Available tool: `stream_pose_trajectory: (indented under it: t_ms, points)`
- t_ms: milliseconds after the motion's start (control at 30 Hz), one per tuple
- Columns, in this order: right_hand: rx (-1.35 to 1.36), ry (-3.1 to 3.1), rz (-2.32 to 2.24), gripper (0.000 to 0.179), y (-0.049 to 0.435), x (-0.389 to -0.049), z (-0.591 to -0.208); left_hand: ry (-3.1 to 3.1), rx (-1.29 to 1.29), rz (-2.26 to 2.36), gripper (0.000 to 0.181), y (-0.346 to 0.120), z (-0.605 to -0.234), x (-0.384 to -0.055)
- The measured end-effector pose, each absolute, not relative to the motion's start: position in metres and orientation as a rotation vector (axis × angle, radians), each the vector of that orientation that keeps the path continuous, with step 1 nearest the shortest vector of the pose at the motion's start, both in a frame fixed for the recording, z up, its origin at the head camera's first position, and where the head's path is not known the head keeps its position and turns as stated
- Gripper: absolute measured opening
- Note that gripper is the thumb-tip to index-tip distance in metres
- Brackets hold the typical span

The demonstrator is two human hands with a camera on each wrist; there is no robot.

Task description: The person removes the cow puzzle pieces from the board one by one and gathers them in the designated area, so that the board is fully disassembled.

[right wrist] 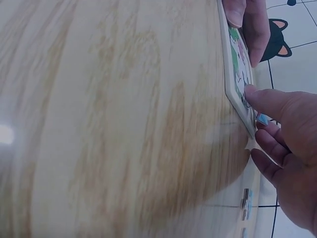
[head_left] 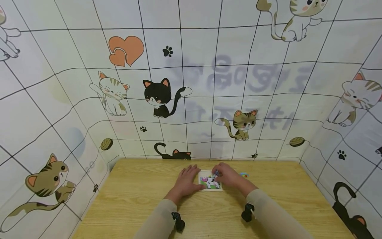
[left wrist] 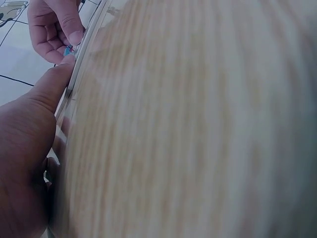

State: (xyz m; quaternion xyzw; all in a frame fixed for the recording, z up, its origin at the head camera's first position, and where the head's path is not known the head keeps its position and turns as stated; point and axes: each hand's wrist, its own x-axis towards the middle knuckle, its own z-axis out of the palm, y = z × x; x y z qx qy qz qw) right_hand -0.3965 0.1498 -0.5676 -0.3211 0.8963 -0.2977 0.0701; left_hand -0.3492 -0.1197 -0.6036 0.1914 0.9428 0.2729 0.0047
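A small jigsaw puzzle with a cow picture lies in a pale frame (head_left: 215, 190) on the table, its top right partly hidden by a hand. My left hand (head_left: 186, 182) lies along the frame's left side, fingers stretched forward and thumb on the lower left edge. Over the upper right of the picture, my right hand (head_left: 229, 176) pinches a small puzzle piece with blue on it (head_left: 217, 173). In the right wrist view, the piece (right wrist: 262, 119) shows as a bit of blue between thumb and fingers, close at the frame's edge.
Loose colourful puzzle pieces (head_left: 244, 174) lie on the wooden table (head_left: 134, 199) just right of the right hand. A cloth wall (head_left: 197, 109) with grid lines and cartoon cats encloses the table at the back and both sides.
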Motion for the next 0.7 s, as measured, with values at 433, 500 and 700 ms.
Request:
stream_pose_trajectory:
  t_ms: [433, 500, 700]
  points:
    - [-0.981, 2.738, -0.856, 0.032, 0.1565, -0.3966, -0.5677, 2.947, 0.596, 0.88, 0.089, -0.1187, -0.603, -0.3501]
    - [-0.989, 2.723, -0.858, 0.03, 0.1578, -0.397, -0.5671, 2.947, 0.598, 0.888, 0.089, -0.1188, -0.603, -0.3498]
    - [-0.981, 2.697, -0.863, 0.028, 0.1599, -0.3987, -0.5656, 2.957, 0.591, 0.871, 0.088, -0.1183, -0.6023, -0.3475]
